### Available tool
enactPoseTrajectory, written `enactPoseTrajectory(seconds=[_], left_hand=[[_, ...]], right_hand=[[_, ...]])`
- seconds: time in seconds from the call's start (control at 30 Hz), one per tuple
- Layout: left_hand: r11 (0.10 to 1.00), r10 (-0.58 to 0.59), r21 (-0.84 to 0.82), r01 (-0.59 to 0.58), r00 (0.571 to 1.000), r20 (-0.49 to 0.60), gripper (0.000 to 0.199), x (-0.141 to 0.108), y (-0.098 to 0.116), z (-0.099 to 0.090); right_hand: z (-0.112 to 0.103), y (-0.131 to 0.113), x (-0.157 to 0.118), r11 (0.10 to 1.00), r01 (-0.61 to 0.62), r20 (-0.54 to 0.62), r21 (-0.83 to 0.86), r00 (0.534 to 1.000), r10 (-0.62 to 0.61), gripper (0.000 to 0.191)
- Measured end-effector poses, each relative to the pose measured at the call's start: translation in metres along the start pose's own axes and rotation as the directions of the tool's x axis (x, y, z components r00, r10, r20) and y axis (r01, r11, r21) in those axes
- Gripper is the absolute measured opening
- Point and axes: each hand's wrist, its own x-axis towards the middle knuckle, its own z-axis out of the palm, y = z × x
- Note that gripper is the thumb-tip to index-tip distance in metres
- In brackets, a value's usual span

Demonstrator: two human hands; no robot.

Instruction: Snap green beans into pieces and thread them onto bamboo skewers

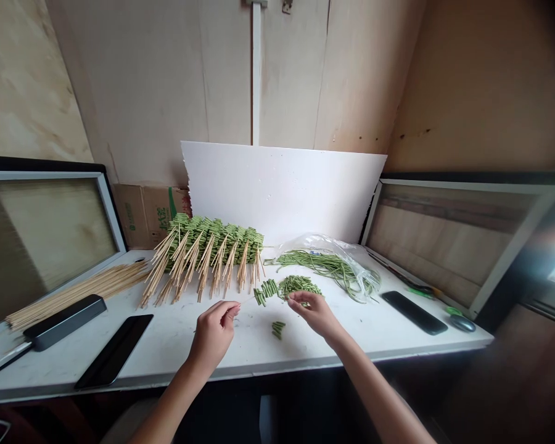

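Note:
My left hand pinches the bare end of a thin bamboo skewer between thumb and fingers. Cut green bean pieces are threaded side by side along its far part, held above the table. Close to the skewer's other end, my right hand has its fingertips pinched; whatever lies between them is too small to make out. Behind that hand is a heap of cut bean pieces. Several loose pieces lie on the white table between my hands.
Finished bean skewers are stacked at the back left, sticks facing me. Bare skewers, a black box and a dark phone lie left. Long beans in a plastic bag, another phone and a mouse are right.

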Motion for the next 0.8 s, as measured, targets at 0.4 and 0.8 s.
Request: enactPoseTrajectory(seconds=[0.4,0.8], left_hand=[[1.000,0.019,-0.022,-0.018,0.999,0.030,0.021,-0.003,0.005,0.002],[0.999,0.029,-0.045,-0.028,0.999,0.034,0.021,-0.004,0.013,0.003]], right_hand=[[0.002,-0.017,-0.001,0.808,-0.012,-0.149,0.589,0.981,0.124,0.034],[0.011,-0.011,-0.004,0.739,-0.096,-0.045,0.666,0.985,0.168,0.031]])
